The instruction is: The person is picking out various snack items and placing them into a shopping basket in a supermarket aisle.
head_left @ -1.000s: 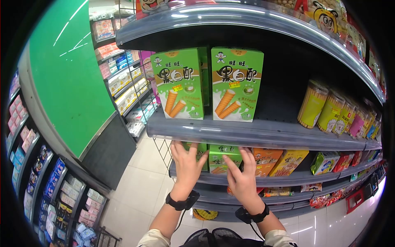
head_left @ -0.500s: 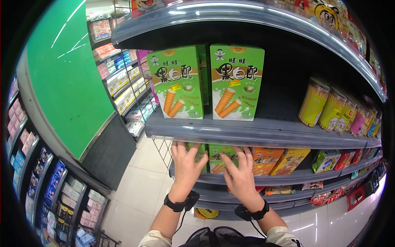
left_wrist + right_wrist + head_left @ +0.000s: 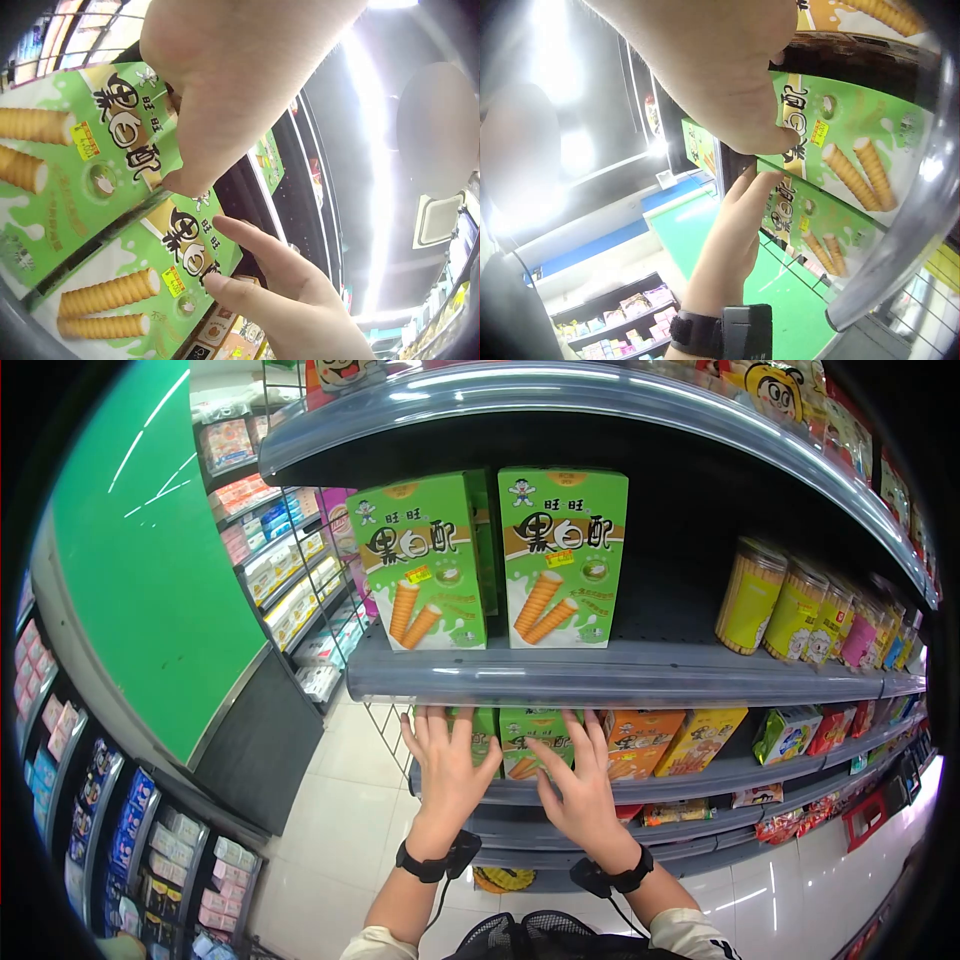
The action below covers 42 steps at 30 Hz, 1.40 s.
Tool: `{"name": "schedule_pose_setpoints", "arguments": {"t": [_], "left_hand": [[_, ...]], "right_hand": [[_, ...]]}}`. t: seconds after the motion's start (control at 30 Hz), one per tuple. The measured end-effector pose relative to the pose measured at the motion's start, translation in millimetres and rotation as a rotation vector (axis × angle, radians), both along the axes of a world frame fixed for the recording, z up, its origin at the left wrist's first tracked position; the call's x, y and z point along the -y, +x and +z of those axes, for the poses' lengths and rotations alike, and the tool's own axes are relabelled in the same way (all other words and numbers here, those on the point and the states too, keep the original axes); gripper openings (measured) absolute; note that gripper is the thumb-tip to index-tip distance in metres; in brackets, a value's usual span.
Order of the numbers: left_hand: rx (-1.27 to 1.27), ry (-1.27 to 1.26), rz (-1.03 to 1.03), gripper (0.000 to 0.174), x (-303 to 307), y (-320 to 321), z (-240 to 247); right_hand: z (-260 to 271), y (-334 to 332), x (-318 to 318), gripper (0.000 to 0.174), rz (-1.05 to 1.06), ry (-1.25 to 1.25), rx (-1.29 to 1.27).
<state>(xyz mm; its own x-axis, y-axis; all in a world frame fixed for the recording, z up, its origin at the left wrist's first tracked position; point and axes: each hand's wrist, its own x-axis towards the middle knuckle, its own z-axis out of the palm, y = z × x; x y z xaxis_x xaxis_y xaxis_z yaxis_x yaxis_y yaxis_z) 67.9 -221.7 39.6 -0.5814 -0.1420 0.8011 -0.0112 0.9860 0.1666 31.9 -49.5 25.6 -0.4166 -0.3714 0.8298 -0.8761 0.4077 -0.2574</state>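
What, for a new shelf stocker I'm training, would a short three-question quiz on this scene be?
1. True or false: the left hand and right hand both reach with spread fingers toward the lower green boxes.
2. What stands beside the tall green boxes on the upper shelf? A jars B bottles C bags
3. Fill in: the neighbouring box beside the lower ones is coloured ___.
Key: 1 true; 2 A; 3 orange.
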Motion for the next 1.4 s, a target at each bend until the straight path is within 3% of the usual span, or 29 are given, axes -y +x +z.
{"name": "schedule_pose_setpoints", "arguments": {"t": [0.2,0.37,0.57,0.8,0.97,1.13,1.3,1.4], "left_hand": [[-0.096,0.051,-0.097,0.055,0.9,8.6,-0.7],[-0.150,0.194,-0.223,0.036,-2.8,30.7,-23.5],[0.108,0.313,-0.442,0.022,-35.9,42.9,-87.9],[0.582,0.425,-0.808,0.016,-132.3,21.6,-123.4],[0.865,0.034,-0.993,0.015,-220.4,-27.1,-157.3],[0.873,-0.127,-1.258,0.017,-343.9,-62.3,-164.9],[1.090,-0.304,-1.409,0.022,-462.6,-75.3,-188.9],[1.093,-0.420,-1.558,0.024,-524.4,-81.9,-202.4]], "right_hand": [[-9.9,10.9,-8.4,0.036,-0.021,-0.054,-0.025],[-49.3,18.8,-46.2,0.031,-0.058,-0.102,-0.017],[-99.7,19.9,-147.7,0.022,-0.284,-0.044,0.045],[-151.0,61.0,-269.9,0.023,-0.646,-0.006,0.304],[-171.3,90.6,-359.8,0.016,-0.719,-0.038,0.476],[-194.2,123.2,-453.4,0.016,-0.854,-0.094,0.588],[-206.5,160.6,-534.9,0.018,-1.014,-0.147,0.628],[-208.4,183.3,-575.8,0.018,-1.124,-0.165,0.651]]}}
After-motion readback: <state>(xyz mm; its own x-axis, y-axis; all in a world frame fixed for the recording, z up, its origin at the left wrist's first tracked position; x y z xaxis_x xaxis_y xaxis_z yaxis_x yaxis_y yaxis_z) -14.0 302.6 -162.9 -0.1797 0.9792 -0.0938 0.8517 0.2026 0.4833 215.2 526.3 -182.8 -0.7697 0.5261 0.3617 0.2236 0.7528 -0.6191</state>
